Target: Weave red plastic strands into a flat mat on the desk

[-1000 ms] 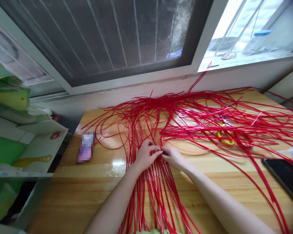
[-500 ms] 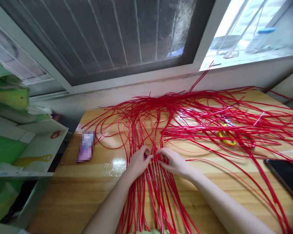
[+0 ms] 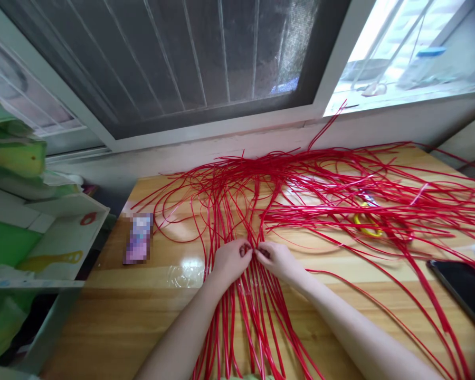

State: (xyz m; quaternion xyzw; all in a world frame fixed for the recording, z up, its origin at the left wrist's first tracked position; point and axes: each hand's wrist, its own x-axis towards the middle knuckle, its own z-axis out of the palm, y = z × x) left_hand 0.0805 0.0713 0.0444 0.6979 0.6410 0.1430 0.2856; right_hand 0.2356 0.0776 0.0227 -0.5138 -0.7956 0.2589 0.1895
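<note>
Many long red plastic strands [image 3: 261, 332] run lengthwise down the middle of the wooden table [image 3: 114, 322] to its near edge. Over them, my left hand [image 3: 231, 261] has thumb and fingertips pinched together on a red strand. My right hand [image 3: 279, 259] is closed in a pinch just beside it, fingertips almost touching the left ones. From under my right wrist a loose red strand [image 3: 352, 287] curves toward the lower right. The exact grip between the fingertips is small and partly hidden. Clear tape [image 3: 247, 287] seems to lie across the strands just below my hands.
A tangled heap of red strands [image 3: 261, 168] spreads along the back and right. Scissors with yellow handles [image 3: 367, 226] lie partly under it. A black phone [image 3: 461, 290] rests at the right edge, a blurred purple packet [image 3: 138, 240] at the left. Behind stands a window [image 3: 214, 124].
My hands have come closer together, and their fingertips now nearly meet over the strands. The loose strand at my right wrist has shifted downward.
</note>
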